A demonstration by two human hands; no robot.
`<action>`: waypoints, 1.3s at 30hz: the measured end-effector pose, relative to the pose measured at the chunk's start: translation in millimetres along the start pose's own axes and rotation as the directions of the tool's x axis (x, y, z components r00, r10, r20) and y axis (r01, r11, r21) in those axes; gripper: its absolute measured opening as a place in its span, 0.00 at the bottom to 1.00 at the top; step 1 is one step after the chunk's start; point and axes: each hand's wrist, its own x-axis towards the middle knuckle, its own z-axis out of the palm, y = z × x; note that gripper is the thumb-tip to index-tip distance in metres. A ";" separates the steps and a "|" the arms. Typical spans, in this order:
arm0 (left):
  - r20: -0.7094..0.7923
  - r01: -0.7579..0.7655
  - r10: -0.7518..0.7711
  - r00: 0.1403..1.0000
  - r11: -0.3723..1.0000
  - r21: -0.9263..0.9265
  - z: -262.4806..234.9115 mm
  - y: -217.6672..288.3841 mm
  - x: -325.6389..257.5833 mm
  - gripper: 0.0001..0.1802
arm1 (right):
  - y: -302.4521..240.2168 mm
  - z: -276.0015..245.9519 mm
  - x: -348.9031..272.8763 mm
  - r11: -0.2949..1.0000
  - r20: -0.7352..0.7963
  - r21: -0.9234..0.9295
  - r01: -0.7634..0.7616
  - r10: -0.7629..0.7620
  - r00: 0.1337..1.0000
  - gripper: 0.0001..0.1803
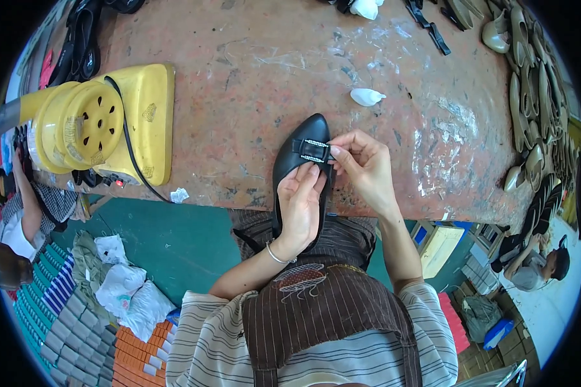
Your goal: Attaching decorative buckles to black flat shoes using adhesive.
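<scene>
A black pointed-toe flat shoe [315, 124] lies at the table's near edge, its toe pointing away from me. My left hand [299, 209] reaches into the shoe's opening and grips it, fingertips close below the bow. Across the toe sits a black bow ornament [314, 150] with two rows of sparkling stones. Thumb and forefinger of my right hand [363, 164] pinch the bow's right end at the shoe's side. Part of the shoe's heel is hidden behind my left hand and wrist.
A yellow machine [150, 122] with a black cable stands on the worn table [239, 84] at left. A small white pear-shaped object [366, 97] lies beyond my right hand. Many beige shoe parts [521, 84] line the right edge. Black shoes [82, 39] lie far left. Other people work on both sides.
</scene>
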 end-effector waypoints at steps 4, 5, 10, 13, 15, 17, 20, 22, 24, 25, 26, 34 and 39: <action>0.007 0.001 -0.001 1.000 1.000 -0.010 -3.8 0.3 0.3 0.10 | 1.4 2.1 2.9 0.999 0.007 -0.040 0.013 -0.013 1.000 0.02; 0.004 0.004 -0.004 1.000 1.000 -0.009 -3.8 0.6 0.2 0.10 | 1.7 2.3 3.0 0.998 0.007 -0.052 0.023 -0.022 1.000 0.02; -0.122 0.061 -0.059 0.991 0.998 0.008 6.7 4.0 2.0 0.09 | 2.4 1.0 3.9 0.995 0.003 -0.094 0.032 -0.032 0.999 0.03; -0.240 0.142 -0.130 0.962 0.989 0.033 17.7 11.2 6.7 0.08 | 4.8 0.6 4.5 0.987 0.011 -0.139 0.081 -0.080 0.997 0.04; -0.266 0.167 -0.149 0.952 0.985 0.049 23.0 16.1 8.9 0.08 | 8.2 0.1 2.6 0.987 -0.024 -0.136 0.082 -0.086 0.996 0.05; -0.290 0.192 -0.165 0.943 0.979 0.066 22.4 19.6 10.3 0.08 | 6.4 0.9 0.0 0.986 -0.028 -0.156 0.060 -0.065 0.997 0.05; -0.178 0.151 -0.125 0.976 0.978 0.142 18.3 25.4 5.5 0.09 | 1.0 -3.7 -12.4 0.995 -0.015 -0.079 0.054 -0.055 0.998 0.05; -0.069 0.152 -0.148 0.987 0.986 0.067 5.9 27.7 -6.0 0.06 | 0.9 -7.7 -18.2 0.982 -0.119 0.106 0.153 -0.141 0.983 0.03; -0.002 0.197 -0.197 0.980 0.980 0.018 4.0 42.9 -19.3 0.04 | 7.3 -19.5 -19.4 0.963 -0.288 0.117 0.242 -0.201 0.936 0.05; -0.027 0.228 -0.228 0.973 0.973 0.023 16.5 57.4 -27.9 0.03 | 8.9 -22.8 -14.9 0.948 -0.375 0.138 0.288 -0.219 0.901 0.07; 0.013 0.254 -0.254 0.967 0.967 -0.004 19.3 68.1 -34.1 0.02 | 8.7 -28.3 -7.7 0.935 -0.388 0.140 0.324 -0.250 0.887 0.07; 0.189 -0.240 0.213 0.959 0.961 0.135 118.6 166.6 20.4 0.04 | -5.1 -34.0 40.9 0.758 -0.240 -0.544 0.359 -0.551 0.800 0.30; 0.263 -0.635 0.588 0.765 0.757 0.154 186.9 311.1 163.0 0.11 | -3.7 -30.8 43.0 0.714 -0.224 -0.569 0.409 -0.612 0.758 0.24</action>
